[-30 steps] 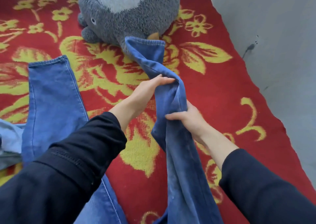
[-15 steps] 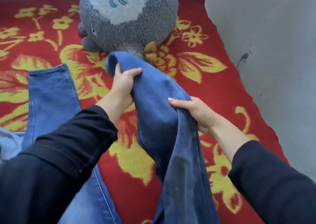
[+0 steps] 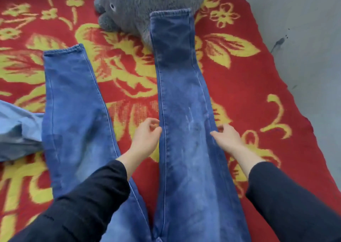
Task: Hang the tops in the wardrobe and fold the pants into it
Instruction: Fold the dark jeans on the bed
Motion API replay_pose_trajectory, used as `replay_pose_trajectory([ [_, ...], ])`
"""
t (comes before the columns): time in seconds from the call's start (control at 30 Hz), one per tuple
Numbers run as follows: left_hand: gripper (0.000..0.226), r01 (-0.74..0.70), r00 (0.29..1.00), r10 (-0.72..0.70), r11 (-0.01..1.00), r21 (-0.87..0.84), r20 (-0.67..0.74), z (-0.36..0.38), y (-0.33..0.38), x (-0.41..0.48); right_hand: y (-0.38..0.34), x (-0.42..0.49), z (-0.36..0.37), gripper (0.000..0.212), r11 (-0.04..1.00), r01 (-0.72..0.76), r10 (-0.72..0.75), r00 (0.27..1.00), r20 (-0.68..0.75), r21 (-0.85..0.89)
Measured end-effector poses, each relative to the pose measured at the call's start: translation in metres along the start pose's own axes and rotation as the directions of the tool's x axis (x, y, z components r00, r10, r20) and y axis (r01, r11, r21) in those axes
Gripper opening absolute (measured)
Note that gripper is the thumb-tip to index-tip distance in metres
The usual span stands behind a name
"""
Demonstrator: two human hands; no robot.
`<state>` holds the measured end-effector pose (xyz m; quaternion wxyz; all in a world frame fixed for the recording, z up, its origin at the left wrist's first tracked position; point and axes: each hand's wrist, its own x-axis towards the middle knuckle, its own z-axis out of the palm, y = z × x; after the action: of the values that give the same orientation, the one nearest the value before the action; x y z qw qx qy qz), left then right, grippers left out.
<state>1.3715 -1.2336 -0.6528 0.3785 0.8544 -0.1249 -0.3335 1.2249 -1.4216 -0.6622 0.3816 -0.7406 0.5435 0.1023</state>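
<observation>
Across the middle of the frame, the jeans are spread flat on the red flowered blanket, the legs parted in a V and the waist cut off by the lower edge. Trouble is most likely to be caused at the top of the frame, where the hem of the central leg is laid up against the grey plush toy. If that leg is folded over towards the other leg, left of centre, the hem could be dragged across the toy, so that the toy is rolled or the cloth is rucked and an uneven fold is made. A second risk is judged to come from the pale blue garment at the left edge, which meets the other leg and could be caught up in the fold if it is not moved aside. Slack denim may also be creased if only one edge is pulled. The left hand is held just beside the inner seam of the central leg, back uppermost, its fingers loosely curled with nothing seen between them. The right hand is set at the outer edge of the same leg, forefinger laid on the cloth. Whether that edge is pinched or merely touched cannot be told, since the fingertips are blurred. Both forearms are extended forward in dark sleeves, one to each side of the leg.
</observation>
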Motion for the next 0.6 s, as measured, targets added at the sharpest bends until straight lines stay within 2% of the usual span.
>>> replay_pose_trajectory([
  [0.03, 0.017, 0.015, 1.0, -0.015, 1.0, -0.025, 0.01, 0.014, -0.016, -0.019, 0.017, -0.01, 0.003, 0.028, 1.0, -0.009, 0.009, 1.0, -0.012, 0.02],
  [0.1, 0.019, 0.015, 0.998, -0.012, 0.999, -0.041, 0.065, 0.041, -0.038, -0.061, 0.047, -0.03, 0.004, 0.025, 0.997, -0.035, 0.037, 0.999, -0.025, 0.066],
  [0.2, 0.021, 0.014, 0.975, 0.0, 0.998, -0.061, 0.224, 0.079, -0.055, -0.121, 0.088, -0.062, 0.003, 0.011, 0.986, -0.123, 0.115, 0.99, 0.077, 0.115],
  [0.27, 0.021, 0.042, 0.949, -0.03, 0.999, -0.033, 0.313, 0.1, -0.061, -0.153, 0.119, -0.082, 0.003, 0.011, 0.979, -0.17, 0.155, 0.98, 0.126, 0.115],
  [0.37, 0.023, 0.088, 0.926, -0.077, 0.996, -0.011, 0.369, 0.127, -0.07, -0.188, 0.153, -0.115, -0.002, 0.016, 0.962, -0.245, 0.213, 0.95, 0.228, 0.121],
  [0.47, 0.016, 0.143, 0.914, -0.123, 0.989, -0.023, 0.387, 0.148, -0.077, -0.214, 0.167, -0.142, -0.008, 0.013, 0.928, -0.293, 0.209, 0.921, 0.329, 0.229],
  [0.5, 0.017, 0.162, 0.902, -0.139, 0.987, -0.022, 0.409, 0.156, -0.08, -0.224, 0.17, -0.148, -0.01, 0.013, 0.909, -0.305, 0.196, 0.914, 0.354, 0.284],
  [0.6, 0.044, 0.158, 0.864, -0.173, 0.985, 0.07, 0.472, 0.176, -0.087, -0.258, 0.171, -0.158, -0.014, 0.015, 0.859, -0.346, 0.143, 0.87, 0.471, 0.378],
])
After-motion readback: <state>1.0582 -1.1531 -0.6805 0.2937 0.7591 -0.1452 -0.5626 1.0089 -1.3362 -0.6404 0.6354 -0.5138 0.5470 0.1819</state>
